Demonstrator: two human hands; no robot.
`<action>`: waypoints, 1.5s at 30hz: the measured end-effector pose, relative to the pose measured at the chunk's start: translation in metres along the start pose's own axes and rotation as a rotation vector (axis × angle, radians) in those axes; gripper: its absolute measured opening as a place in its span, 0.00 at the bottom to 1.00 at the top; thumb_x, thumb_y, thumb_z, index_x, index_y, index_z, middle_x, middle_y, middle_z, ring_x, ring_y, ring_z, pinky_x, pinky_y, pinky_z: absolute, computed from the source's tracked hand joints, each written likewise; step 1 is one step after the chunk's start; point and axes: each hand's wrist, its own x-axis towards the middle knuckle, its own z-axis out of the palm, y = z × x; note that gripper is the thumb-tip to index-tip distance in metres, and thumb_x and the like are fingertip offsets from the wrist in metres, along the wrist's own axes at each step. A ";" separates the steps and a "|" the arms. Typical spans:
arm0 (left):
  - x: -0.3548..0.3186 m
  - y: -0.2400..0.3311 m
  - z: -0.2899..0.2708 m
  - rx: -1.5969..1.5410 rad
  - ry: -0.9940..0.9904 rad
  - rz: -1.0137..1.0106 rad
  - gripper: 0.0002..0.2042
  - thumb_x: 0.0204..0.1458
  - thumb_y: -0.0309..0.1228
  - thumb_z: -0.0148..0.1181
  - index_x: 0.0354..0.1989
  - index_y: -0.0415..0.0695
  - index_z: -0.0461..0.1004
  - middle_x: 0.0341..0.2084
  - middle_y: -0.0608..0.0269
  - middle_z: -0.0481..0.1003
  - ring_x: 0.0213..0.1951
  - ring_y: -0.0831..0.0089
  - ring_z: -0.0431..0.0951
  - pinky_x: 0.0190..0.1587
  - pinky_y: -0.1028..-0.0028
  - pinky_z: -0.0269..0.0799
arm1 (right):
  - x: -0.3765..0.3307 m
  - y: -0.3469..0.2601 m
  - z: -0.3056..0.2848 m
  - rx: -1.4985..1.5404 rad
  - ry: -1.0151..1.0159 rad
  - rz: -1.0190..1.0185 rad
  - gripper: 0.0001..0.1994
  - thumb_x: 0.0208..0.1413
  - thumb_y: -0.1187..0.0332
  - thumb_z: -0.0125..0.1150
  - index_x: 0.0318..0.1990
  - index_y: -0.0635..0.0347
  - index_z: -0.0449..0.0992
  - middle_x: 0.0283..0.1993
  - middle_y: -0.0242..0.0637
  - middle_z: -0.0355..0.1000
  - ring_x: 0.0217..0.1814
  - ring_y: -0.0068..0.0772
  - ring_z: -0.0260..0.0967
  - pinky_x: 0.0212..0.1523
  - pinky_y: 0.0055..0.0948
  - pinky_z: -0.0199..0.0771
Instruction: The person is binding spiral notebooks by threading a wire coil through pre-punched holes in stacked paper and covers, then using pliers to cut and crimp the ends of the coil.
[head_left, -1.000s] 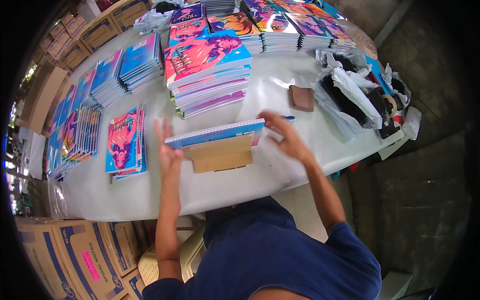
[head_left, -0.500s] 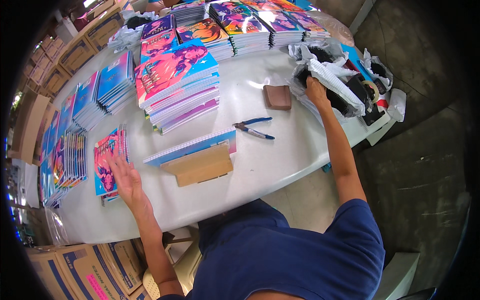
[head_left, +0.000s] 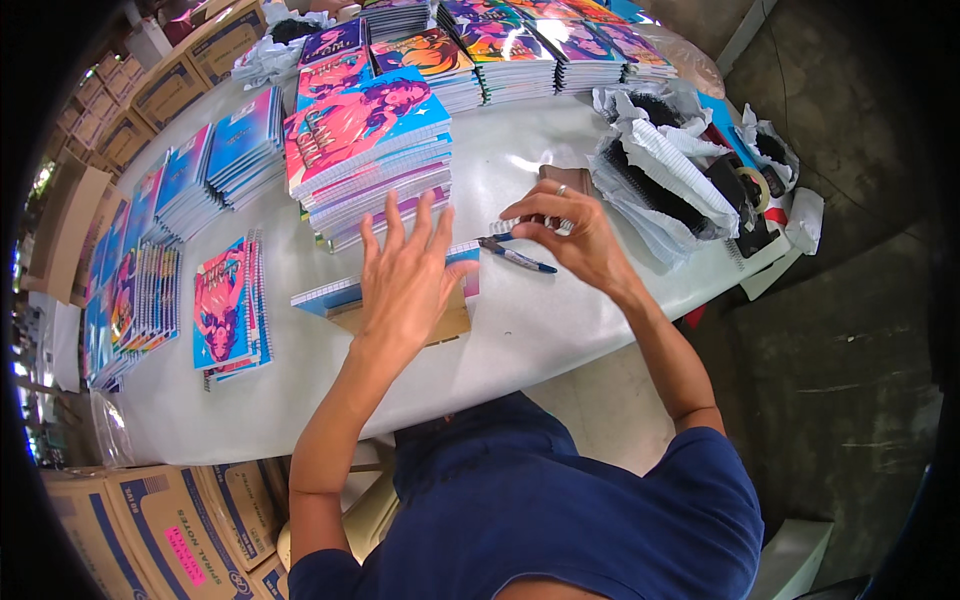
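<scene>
My left hand is spread flat, fingers apart, over a thin blue-edged notebook block lying on a piece of brown cardboard near the table's front edge. My right hand, with a ring on one finger, hovers just to its right and pinches a short white spiral coil between fingertips. Blue-handled pliers lie on the table right under that hand. Behind the block rises a tall stack of colourful spiral notebooks.
The white table carries many notebook stacks along its back and left. Plastic bags of white coils and a brown flat object sit at right. Cardboard boxes stand on the floor at left.
My right hand has come back from the bags at right with a coil. My left hand has moved from the table's left part onto the notebook block.
</scene>
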 end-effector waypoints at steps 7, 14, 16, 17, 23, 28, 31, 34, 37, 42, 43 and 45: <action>0.004 0.001 0.003 -0.150 0.000 0.002 0.23 0.57 0.42 0.55 0.60 0.47 0.68 0.53 0.59 0.74 0.57 0.46 0.69 0.62 0.46 0.55 | 0.002 0.005 0.012 0.246 -0.082 0.082 0.08 0.50 0.73 0.67 0.39 0.58 0.81 0.33 0.32 0.71 0.33 0.24 0.67 0.32 0.24 0.66; 0.002 0.001 0.001 -0.207 -0.021 -0.020 0.23 0.57 0.42 0.55 0.59 0.47 0.69 0.52 0.60 0.75 0.55 0.52 0.71 0.60 0.50 0.61 | 0.008 0.012 0.005 0.134 -0.242 -0.067 0.07 0.53 0.74 0.63 0.40 0.61 0.80 0.37 0.35 0.72 0.37 0.30 0.69 0.36 0.30 0.70; 0.002 0.001 -0.002 -0.232 -0.053 -0.019 0.23 0.57 0.43 0.55 0.59 0.48 0.69 0.52 0.58 0.75 0.56 0.52 0.71 0.60 0.51 0.61 | 0.008 0.007 0.009 0.086 -0.173 -0.122 0.07 0.53 0.75 0.62 0.40 0.61 0.80 0.36 0.36 0.73 0.38 0.32 0.70 0.38 0.33 0.70; 0.002 0.001 -0.002 -0.238 -0.048 -0.005 0.23 0.56 0.43 0.56 0.59 0.48 0.70 0.51 0.58 0.75 0.56 0.53 0.71 0.60 0.52 0.61 | 0.008 0.005 0.010 0.062 -0.138 -0.149 0.07 0.54 0.76 0.61 0.40 0.61 0.80 0.36 0.36 0.73 0.38 0.33 0.70 0.38 0.34 0.70; -0.004 0.001 0.003 -0.185 0.024 0.049 0.23 0.55 0.41 0.57 0.59 0.49 0.70 0.49 0.60 0.76 0.53 0.54 0.73 0.59 0.52 0.62 | 0.014 0.011 0.005 0.176 -0.246 -0.100 0.09 0.51 0.77 0.63 0.40 0.60 0.80 0.35 0.35 0.73 0.38 0.35 0.70 0.40 0.35 0.68; -0.007 0.001 0.003 -0.162 0.051 0.093 0.23 0.55 0.39 0.57 0.58 0.47 0.69 0.49 0.61 0.76 0.52 0.57 0.73 0.57 0.54 0.64 | 0.009 0.005 0.002 0.163 -0.261 -0.089 0.09 0.50 0.78 0.63 0.40 0.60 0.80 0.35 0.34 0.73 0.39 0.33 0.69 0.41 0.34 0.69; -0.008 0.000 0.004 -0.164 0.062 0.102 0.22 0.55 0.38 0.57 0.58 0.45 0.69 0.49 0.61 0.75 0.50 0.58 0.73 0.54 0.56 0.65 | 0.006 0.001 0.000 0.142 -0.291 -0.091 0.10 0.50 0.79 0.63 0.40 0.59 0.80 0.36 0.34 0.73 0.40 0.34 0.69 0.41 0.34 0.70; -0.008 0.001 0.005 -0.180 0.048 0.080 0.22 0.56 0.38 0.57 0.57 0.44 0.69 0.50 0.60 0.75 0.51 0.58 0.73 0.54 0.56 0.66 | 0.002 -0.003 -0.001 0.112 -0.272 -0.088 0.09 0.49 0.79 0.63 0.40 0.60 0.80 0.37 0.36 0.73 0.40 0.35 0.70 0.40 0.35 0.70; -0.007 0.002 0.003 -0.220 -0.011 0.041 0.22 0.56 0.37 0.58 0.57 0.43 0.69 0.52 0.59 0.74 0.53 0.55 0.73 0.55 0.53 0.66 | -0.001 -0.006 -0.002 -0.056 -0.347 -0.050 0.09 0.49 0.80 0.62 0.40 0.62 0.78 0.38 0.37 0.73 0.42 0.37 0.70 0.40 0.36 0.70; -0.003 0.004 -0.003 -0.240 -0.011 0.036 0.22 0.54 0.34 0.59 0.58 0.44 0.68 0.52 0.59 0.74 0.52 0.55 0.74 0.53 0.55 0.70 | -0.008 -0.014 0.008 -0.243 -0.146 -0.184 0.11 0.51 0.78 0.60 0.42 0.61 0.71 0.40 0.39 0.71 0.42 0.45 0.72 0.38 0.40 0.73; -0.004 0.005 -0.002 -0.241 -0.001 0.043 0.23 0.54 0.34 0.60 0.58 0.44 0.68 0.52 0.59 0.74 0.52 0.56 0.74 0.52 0.57 0.71 | -0.010 -0.015 0.008 -0.297 -0.189 -0.175 0.11 0.51 0.78 0.60 0.42 0.61 0.70 0.40 0.39 0.71 0.42 0.45 0.72 0.37 0.41 0.72; -0.006 0.007 0.003 -0.244 0.017 0.057 0.23 0.53 0.33 0.61 0.59 0.45 0.68 0.52 0.59 0.74 0.52 0.56 0.75 0.51 0.59 0.72 | -0.011 -0.016 0.008 -0.405 -0.276 -0.156 0.10 0.51 0.76 0.60 0.42 0.61 0.70 0.41 0.39 0.70 0.41 0.46 0.72 0.37 0.42 0.72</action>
